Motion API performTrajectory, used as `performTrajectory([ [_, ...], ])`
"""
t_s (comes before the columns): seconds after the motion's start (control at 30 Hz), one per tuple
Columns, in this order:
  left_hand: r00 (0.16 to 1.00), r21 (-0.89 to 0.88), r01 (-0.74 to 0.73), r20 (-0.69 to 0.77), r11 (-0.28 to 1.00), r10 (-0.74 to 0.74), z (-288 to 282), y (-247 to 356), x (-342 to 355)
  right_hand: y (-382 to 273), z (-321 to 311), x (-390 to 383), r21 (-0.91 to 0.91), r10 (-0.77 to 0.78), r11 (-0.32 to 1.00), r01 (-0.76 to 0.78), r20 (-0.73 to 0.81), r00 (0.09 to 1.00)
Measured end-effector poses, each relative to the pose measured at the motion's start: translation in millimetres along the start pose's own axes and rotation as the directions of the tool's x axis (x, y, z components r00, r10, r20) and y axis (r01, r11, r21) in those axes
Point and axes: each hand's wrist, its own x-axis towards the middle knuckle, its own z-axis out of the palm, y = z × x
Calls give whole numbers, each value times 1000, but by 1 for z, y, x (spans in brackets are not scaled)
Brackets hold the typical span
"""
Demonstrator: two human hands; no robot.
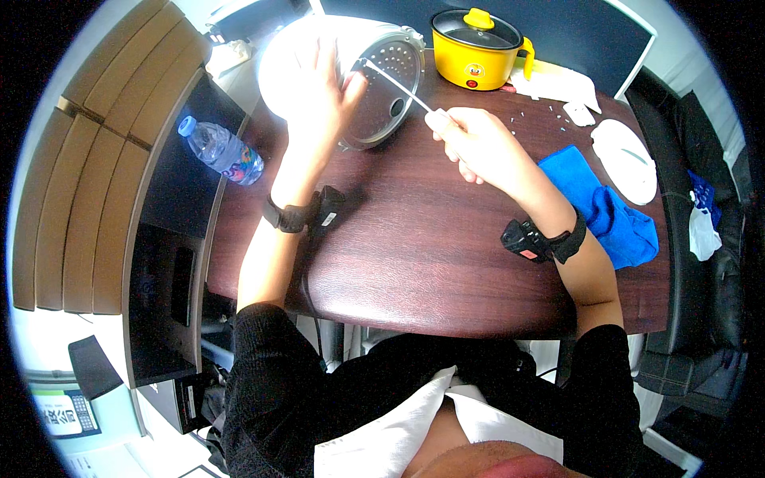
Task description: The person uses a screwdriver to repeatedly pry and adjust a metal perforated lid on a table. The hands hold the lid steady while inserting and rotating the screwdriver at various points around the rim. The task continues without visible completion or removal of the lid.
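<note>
White rounded appliance [276, 76] is on the dark red-brown bench [390, 263], perforated disc [404, 57] facing R & twd the person. L hand [323, 84] reaches fwd & lies flat on the appliance's side, fingers spread & pointing away, thumb out twd the disc; it's open, steadying contact only, nothing gripped. R hand [472, 142], R of & nearer than the appliance, is curled closed round the handle of a screwdriver [398, 86], slim shaft slanting L & away to the disc. Tip's next to L thumb; can't tell if it touches the disc. Yellow pot [470, 68], R of appliance: glass lid [458, 32] on, contents unclear. Clear bottle [219, 151], L of appliance: blue cap [187, 126] on, fill level unclear. Blue cloth [602, 211] lies well R of appliance.
</note>
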Motion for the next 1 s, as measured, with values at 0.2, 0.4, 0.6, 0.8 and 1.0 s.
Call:
performTrajectory([
  [0.2, 1000, 24, 3, 8, 1000, -4, -2, -1, -2, 4, 0, -3, -760, -653, 586, 279, -240, 718],
  [0.4, 1000, 25, 3, 22, 1000, -4, -1, -2, 0, 3, -21, 4, -852, -679, 508, 126, -306, 667],
  [0.6, 999, -23, 22, 27, 999, -21, -5, 4, 2, 14, -25, 6, -325, -374, 900, 289, -241, 896],
  [0.8, 999, -19, 29, 44, 999, -28, -1, 0, 0, 5, -18, 4, -65, -8, 998, 10, 23, 1000],
  [1.0, 997, -63, 51, 59, 997, -47, 1, -1, -2, 10, -14, 5, -18, -31, 999, 31, 14, 999],
])
